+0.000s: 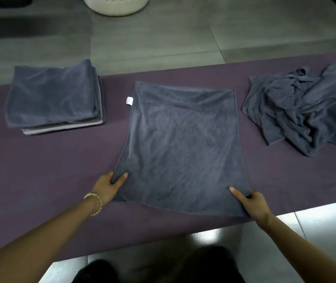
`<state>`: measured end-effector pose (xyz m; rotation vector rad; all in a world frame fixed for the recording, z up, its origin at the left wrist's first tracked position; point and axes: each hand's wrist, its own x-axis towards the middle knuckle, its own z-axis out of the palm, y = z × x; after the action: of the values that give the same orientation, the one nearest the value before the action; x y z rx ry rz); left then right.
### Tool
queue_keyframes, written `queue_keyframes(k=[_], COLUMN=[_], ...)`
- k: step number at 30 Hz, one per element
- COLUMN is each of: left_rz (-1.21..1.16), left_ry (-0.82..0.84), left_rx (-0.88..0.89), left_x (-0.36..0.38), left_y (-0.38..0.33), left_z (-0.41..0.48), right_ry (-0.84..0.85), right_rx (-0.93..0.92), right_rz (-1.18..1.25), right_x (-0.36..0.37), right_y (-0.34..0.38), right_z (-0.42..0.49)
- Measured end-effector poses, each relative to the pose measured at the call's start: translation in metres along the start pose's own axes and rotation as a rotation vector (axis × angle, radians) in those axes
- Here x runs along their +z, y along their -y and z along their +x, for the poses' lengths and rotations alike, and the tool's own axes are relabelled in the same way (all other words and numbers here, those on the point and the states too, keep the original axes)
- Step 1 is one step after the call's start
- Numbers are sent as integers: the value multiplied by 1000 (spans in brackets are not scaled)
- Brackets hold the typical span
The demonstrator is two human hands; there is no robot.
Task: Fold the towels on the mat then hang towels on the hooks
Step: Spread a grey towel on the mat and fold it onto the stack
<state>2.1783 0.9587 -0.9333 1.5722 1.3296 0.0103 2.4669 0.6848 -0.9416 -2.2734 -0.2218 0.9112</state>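
At the left of the frame, a stack of folded grey towels (55,97) sits on the far edge of the purple mat (40,160), with its top towel lying slightly askew over the lighter layers beneath. Lower and toward the centre, the left hand (108,186), with a beaded bracelet (95,203) on its wrist, pinches the near left corner of the spread towel (181,148). Its thumb lies on top of the cloth and its fingers curl underneath, bunching the corner a little. At the top edge, left of centre, the lower part of a white laundry basket (116,5) stands on the grey tiled floor (153,43) beyond the mat.

The spread towel lies open and nearly flat in the middle of the mat. A small white tag (130,100) sticks out from its far left corner, and light creases run along its far edge. At its near right corner, the right hand (252,203) grips the cloth with the thumb stretched along the top and the fingers tucked out of sight below.

At the right of the frame, a crumpled heap of unfolded grey towels (301,111) rests on the mat, well apart from the spread one.
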Motion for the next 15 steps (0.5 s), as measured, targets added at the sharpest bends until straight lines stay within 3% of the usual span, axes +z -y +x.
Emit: queue_keyframes(k=[5, 9, 15], left_rz=[48, 187, 114], left_ry=[8, -7, 69], left_rx=[-16, -47, -67], left_x=[-16, -18, -5], left_y=[10, 22, 3], left_z=[-1, 0, 3], right_ry=[-81, -25, -51], right_rx=[-2, 28, 85], right_rz=[127, 12, -74], right_x=[-9, -4, 1], right_y=[-1, 0, 0], right_z=[-16, -10, -3])
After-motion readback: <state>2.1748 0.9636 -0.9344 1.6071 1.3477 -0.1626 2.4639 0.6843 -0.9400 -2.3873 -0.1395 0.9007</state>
